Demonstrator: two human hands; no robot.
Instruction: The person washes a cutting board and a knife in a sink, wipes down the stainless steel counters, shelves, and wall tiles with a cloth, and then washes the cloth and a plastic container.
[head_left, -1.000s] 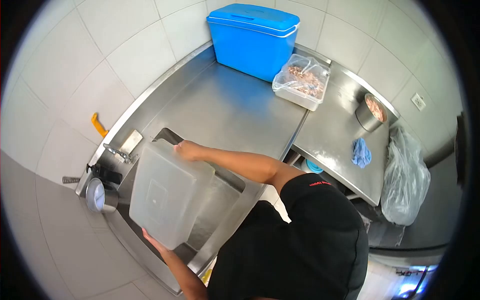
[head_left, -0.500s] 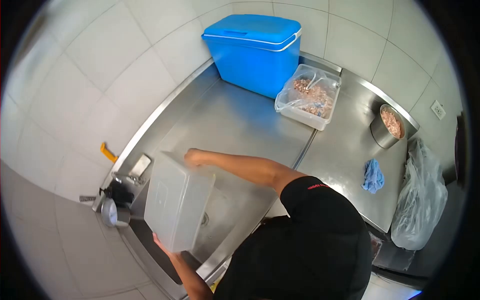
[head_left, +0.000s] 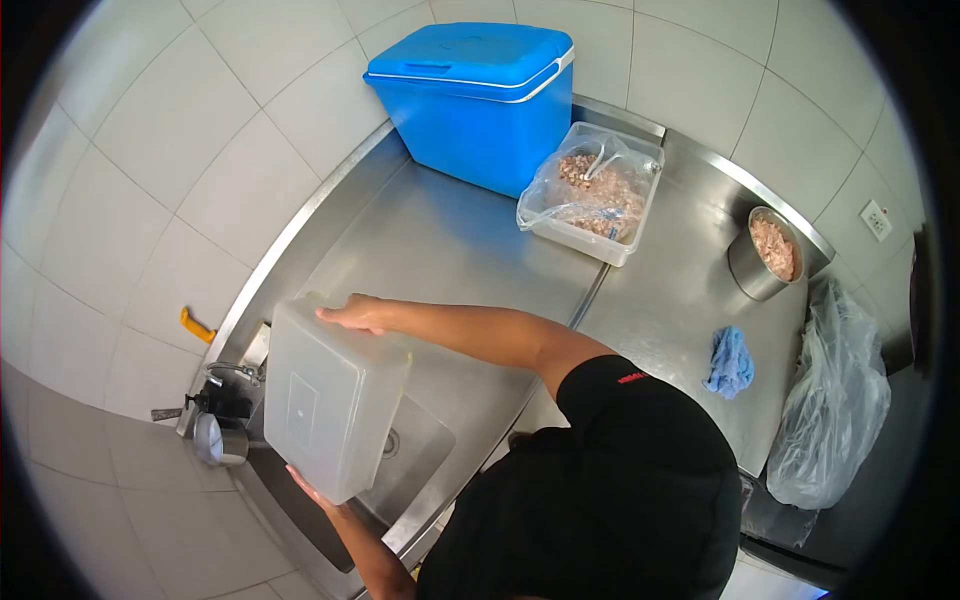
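A translucent white plastic bin (head_left: 325, 400) is held tilted over the sink (head_left: 420, 435), its base turned to the left. My right hand (head_left: 352, 313) grips the bin's upper end, thumb along the edge. At the lower end, my left hand (head_left: 318, 488) holds the bin from beneath, with part of its fingers behind the wall. The inside of the bin faces away and is hidden. A drain (head_left: 391, 444) shows just beside the bin.
A blue cooler (head_left: 475, 110) stands at the back beside a plastic tub (head_left: 640, 235) of chopped meat. A metal pot (head_left: 752, 275) of meat, a blue cloth (head_left: 731, 362) and a plastic bag (head_left: 832, 410) are on the right. A small pot (head_left: 232, 443) sits left of the sink.
The bin has shifted slightly left in view and turned a little, showing more of its base. My right hand has slid onto its upper end. Both hands still hold it.
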